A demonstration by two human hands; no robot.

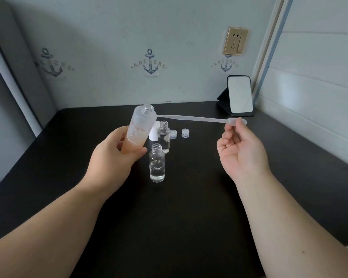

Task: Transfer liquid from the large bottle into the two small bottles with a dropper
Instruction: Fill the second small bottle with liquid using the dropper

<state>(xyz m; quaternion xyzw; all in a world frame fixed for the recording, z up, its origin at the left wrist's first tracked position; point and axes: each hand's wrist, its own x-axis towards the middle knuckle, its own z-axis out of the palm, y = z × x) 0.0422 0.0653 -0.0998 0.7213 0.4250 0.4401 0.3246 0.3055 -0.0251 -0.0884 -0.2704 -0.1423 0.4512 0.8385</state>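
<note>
The left hand [117, 151] is curled round the lower part of the large bottle [139, 129], a frosted, uncapped bottle with red lettering, held above the tabletop [189, 217] and tilted with its open mouth up and toward the right. The frosting hides how much liquid it holds. The right hand [241, 151], palm up, pinches the bulb end of a clear plastic dropper [199, 118] between thumb and forefinger, the other fingers loosely curled. The dropper lies almost level in the air, its thin tip reaching to the shoulder of the large bottle, just beside the mouth and not in it; whether it touches the bottle cannot be told.

Below and between the hands stand two small clear bottles, both upright and uncapped. The near small bottle [157, 163] holds clear liquid in about its lower third. The far small bottle [163, 137] stands just behind it, its level hard to read. A white cap [154, 134] stands on the tabletop beside the far bottle, partly behind the large one. Two small clear ribbed caps [173, 134] [185, 133] lie to the right of the far bottle. At the back right corner a small mirror [240, 94] leans on a dark stand, below a wall socket [235, 41].
</note>
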